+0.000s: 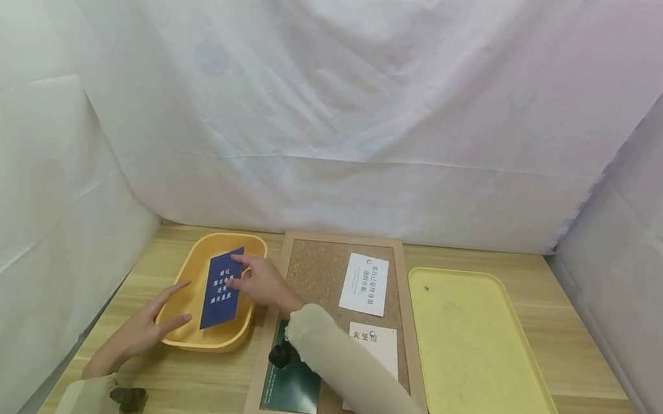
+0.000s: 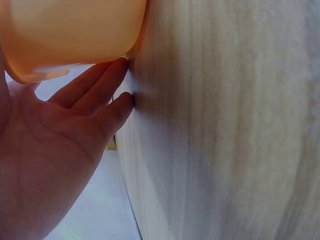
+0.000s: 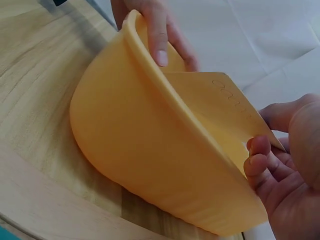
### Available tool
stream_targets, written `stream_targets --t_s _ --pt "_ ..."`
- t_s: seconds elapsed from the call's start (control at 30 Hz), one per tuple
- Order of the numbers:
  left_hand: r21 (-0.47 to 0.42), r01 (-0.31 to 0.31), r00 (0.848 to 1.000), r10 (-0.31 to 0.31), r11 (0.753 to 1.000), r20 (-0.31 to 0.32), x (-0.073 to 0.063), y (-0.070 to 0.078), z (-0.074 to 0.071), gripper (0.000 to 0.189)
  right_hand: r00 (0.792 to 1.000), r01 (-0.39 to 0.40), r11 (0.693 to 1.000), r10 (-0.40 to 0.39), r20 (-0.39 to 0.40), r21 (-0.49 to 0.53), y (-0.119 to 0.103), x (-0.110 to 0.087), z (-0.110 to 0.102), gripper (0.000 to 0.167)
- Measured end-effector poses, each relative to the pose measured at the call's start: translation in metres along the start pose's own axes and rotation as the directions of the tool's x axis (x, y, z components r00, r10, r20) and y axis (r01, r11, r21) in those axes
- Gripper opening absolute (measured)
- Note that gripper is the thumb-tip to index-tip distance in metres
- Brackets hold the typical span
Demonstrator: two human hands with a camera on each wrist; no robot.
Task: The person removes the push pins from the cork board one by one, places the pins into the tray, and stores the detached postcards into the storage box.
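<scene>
A narrow strip of table (image 1: pixel 188 391) separates the basin (image 1: pixel 221 343) from the board (image 1: pixel 315 264). The left hand (image 1: pixel 145 327) grips the rim; the right hand (image 1: pixel 261 283) pinches the card's (image 1: pixel 216 313) edge.

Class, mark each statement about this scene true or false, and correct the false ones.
1. The right hand pinches a blue card. True.
2. A green card lies on the framed corkboard. True.
3. The left hand rests on the corkboard. False: the left hand touches the orange-yellow basin.
4. In the head view, the pale yellow tray is right of the corkboard. True.
5. The blue card lies flat on the tray. False: it is held over the basin.
</scene>
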State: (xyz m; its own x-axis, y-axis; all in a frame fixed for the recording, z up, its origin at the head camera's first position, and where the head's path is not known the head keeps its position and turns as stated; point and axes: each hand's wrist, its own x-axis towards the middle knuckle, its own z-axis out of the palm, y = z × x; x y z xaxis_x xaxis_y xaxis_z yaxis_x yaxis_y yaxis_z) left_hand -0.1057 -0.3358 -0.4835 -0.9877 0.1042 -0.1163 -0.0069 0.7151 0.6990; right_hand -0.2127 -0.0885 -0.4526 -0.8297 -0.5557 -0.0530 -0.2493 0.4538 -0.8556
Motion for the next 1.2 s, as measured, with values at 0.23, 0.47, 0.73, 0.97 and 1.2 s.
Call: stream_targets --t_s 0.23,0.47,0.73,0.97,1.2 --pt "-0.011 -0.007 1.000 0.007 1.000 -0.004 0.0001 -0.0022 0.0006 0.074 1.000 -0.004 0.999 0.004 -0.001 -0.041 0.0012 0.0005 0.0034 0.055" --pt "-0.016 0.007 1.000 -0.006 1.000 0.010 -0.0002 -0.0007 0.0004 0.075 1.000 -0.020 0.998 0.020 -0.008 -0.054 0.0010 0.0013 0.0053 0.056" --pt "-0.020 0.002 1.000 -0.002 1.000 0.002 0.0008 -0.0025 -0.0004 0.075 1.000 -0.029 0.994 0.027 -0.012 -0.105 0.0006 0.0046 0.0084 0.057" --pt "-0.024 -0.001 1.000 0.001 1.000 0.009 0.0007 -0.0038 -0.0009 0.074 1.000 -0.002 0.986 -0.001 -0.014 -0.166 -0.0015 0.0059 0.0098 0.056" --pt "-0.020 -0.020 1.000 0.020 1.000 0.006 0.0004 -0.0033 -0.0009 0.074 0.999 0.027 0.982 -0.031 -0.015 -0.188 -0.0013 0.0054 0.0095 0.054"
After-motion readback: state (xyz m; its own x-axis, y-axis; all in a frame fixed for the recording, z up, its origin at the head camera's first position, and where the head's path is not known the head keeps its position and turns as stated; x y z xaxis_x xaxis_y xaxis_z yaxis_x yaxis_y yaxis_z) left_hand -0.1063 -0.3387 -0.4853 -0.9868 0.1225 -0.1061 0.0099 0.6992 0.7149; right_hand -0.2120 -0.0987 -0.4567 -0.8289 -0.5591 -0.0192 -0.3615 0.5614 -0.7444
